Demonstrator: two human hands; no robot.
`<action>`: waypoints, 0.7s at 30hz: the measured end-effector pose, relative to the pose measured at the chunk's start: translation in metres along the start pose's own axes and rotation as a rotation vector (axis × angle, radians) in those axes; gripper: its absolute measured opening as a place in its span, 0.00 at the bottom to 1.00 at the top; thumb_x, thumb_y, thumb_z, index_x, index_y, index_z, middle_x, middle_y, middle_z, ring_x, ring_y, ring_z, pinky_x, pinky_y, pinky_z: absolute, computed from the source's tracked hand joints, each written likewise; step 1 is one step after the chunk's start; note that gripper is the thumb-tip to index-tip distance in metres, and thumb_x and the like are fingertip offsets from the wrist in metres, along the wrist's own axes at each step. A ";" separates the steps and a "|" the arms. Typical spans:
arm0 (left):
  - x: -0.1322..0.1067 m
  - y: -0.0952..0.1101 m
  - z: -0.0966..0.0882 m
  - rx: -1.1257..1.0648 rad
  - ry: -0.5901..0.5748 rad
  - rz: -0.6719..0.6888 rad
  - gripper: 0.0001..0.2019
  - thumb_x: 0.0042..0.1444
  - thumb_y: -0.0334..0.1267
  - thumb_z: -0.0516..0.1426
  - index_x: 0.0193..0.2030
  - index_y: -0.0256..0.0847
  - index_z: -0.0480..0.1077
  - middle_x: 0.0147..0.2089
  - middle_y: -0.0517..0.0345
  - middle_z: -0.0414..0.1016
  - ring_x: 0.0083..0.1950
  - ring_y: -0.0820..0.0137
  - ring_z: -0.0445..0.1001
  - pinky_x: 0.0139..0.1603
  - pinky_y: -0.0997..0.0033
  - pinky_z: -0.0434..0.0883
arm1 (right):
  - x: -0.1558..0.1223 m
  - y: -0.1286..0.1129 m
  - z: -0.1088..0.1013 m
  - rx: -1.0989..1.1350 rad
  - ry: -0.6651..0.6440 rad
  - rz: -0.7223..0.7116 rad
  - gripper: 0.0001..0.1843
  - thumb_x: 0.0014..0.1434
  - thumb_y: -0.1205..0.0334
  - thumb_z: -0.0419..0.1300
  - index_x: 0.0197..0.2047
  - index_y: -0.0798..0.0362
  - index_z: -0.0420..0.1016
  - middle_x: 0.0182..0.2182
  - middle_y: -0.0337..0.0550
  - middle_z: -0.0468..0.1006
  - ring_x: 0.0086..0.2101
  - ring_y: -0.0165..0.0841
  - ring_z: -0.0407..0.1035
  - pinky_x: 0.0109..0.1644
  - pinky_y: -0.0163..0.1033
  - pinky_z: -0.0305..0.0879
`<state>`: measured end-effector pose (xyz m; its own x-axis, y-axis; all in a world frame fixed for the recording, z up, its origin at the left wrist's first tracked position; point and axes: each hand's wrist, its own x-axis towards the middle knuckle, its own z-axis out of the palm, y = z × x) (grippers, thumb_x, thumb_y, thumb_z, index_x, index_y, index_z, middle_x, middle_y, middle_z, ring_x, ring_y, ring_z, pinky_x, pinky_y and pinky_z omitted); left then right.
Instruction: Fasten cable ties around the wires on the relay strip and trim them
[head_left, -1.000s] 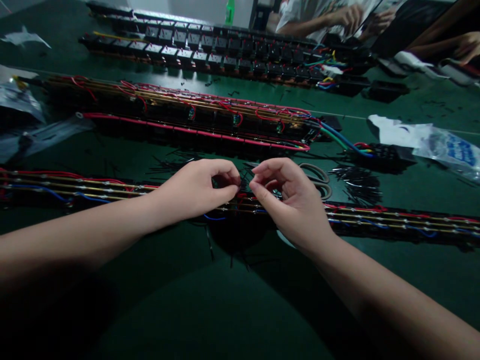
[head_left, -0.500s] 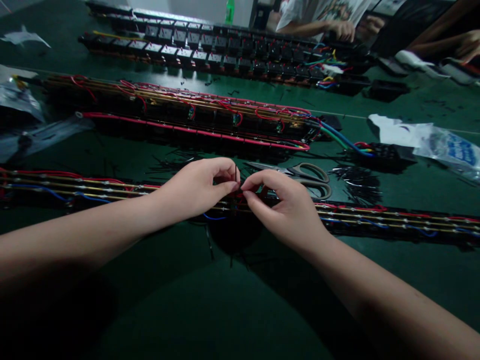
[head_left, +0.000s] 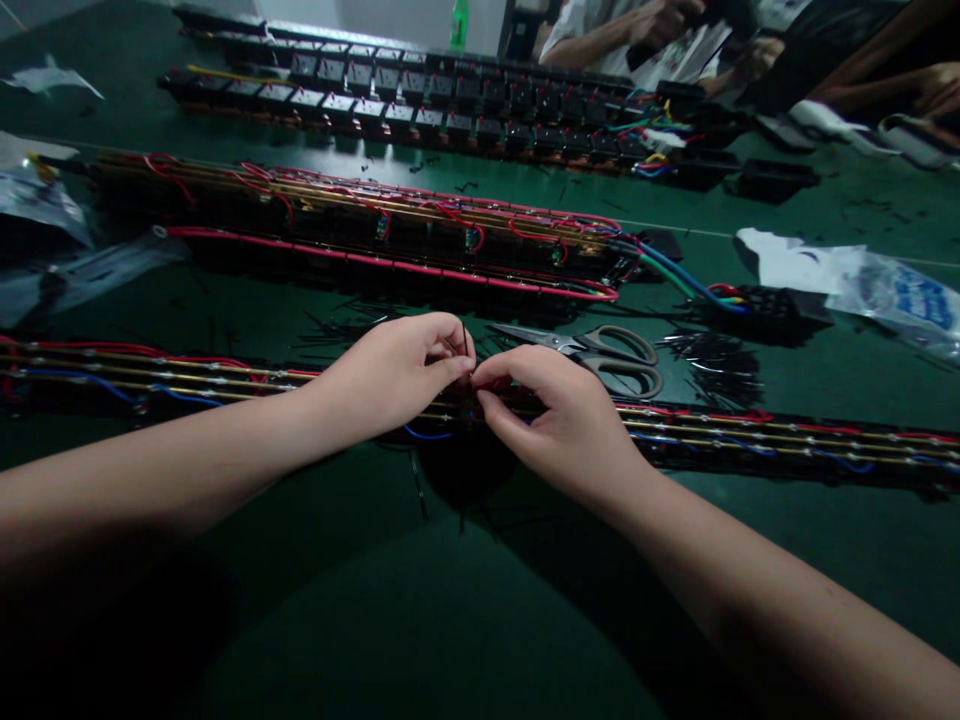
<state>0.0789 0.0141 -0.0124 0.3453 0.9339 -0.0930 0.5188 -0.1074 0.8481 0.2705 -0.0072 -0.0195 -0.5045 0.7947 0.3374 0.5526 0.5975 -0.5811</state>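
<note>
A long black strip [head_left: 757, 432] with brass bars and red and blue wires lies across the green mat in front of me. Both my hands meet over its middle. My left hand [head_left: 397, 375] is closed in a pinch, and a thin black cable tie [head_left: 466, 345] stands up beside its fingertips. My right hand [head_left: 559, 410] is closed too, its thumb and forefinger pinched at the same spot on the wires. The fingertips of the two hands touch. What lies under them on the strip is hidden.
Scissors [head_left: 600, 350] lie just beyond my right hand, next to a heap of black cable ties [head_left: 712, 360]. More wired strips [head_left: 375, 235] and a socket strip [head_left: 450, 100] lie farther back. Plastic bags [head_left: 862, 285] sit right and left. Other people's hands [head_left: 660, 25] work at the far edge.
My right hand has slid left until its fingertips meet my left hand's, uncovering the scissors. A black tie end now stands up between the fingers. The people at the far edge have moved their hands.
</note>
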 end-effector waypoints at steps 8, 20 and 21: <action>0.001 -0.002 0.000 -0.042 0.003 0.002 0.02 0.57 0.36 0.57 0.34 0.43 0.71 0.30 0.65 0.78 0.34 0.71 0.76 0.36 0.72 0.67 | 0.000 -0.001 0.000 0.001 0.008 0.000 0.07 0.60 0.72 0.60 0.38 0.57 0.80 0.35 0.44 0.82 0.38 0.35 0.74 0.43 0.39 0.67; -0.002 -0.005 0.002 0.017 0.049 0.032 0.07 0.59 0.36 0.58 0.44 0.45 0.71 0.35 0.64 0.79 0.39 0.69 0.78 0.41 0.71 0.71 | -0.002 0.001 0.002 -0.053 0.006 -0.020 0.06 0.60 0.70 0.59 0.38 0.55 0.78 0.36 0.46 0.82 0.39 0.37 0.73 0.44 0.41 0.69; -0.003 -0.005 0.002 0.012 0.069 0.048 0.08 0.59 0.37 0.57 0.45 0.44 0.71 0.38 0.63 0.80 0.42 0.69 0.78 0.43 0.70 0.72 | -0.002 0.001 0.002 -0.057 0.004 -0.019 0.06 0.60 0.70 0.58 0.38 0.55 0.77 0.36 0.46 0.82 0.39 0.37 0.73 0.44 0.41 0.69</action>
<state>0.0769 0.0112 -0.0178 0.3156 0.9488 -0.0164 0.5126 -0.1559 0.8444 0.2702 -0.0083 -0.0222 -0.5125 0.7837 0.3509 0.5798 0.6173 -0.5318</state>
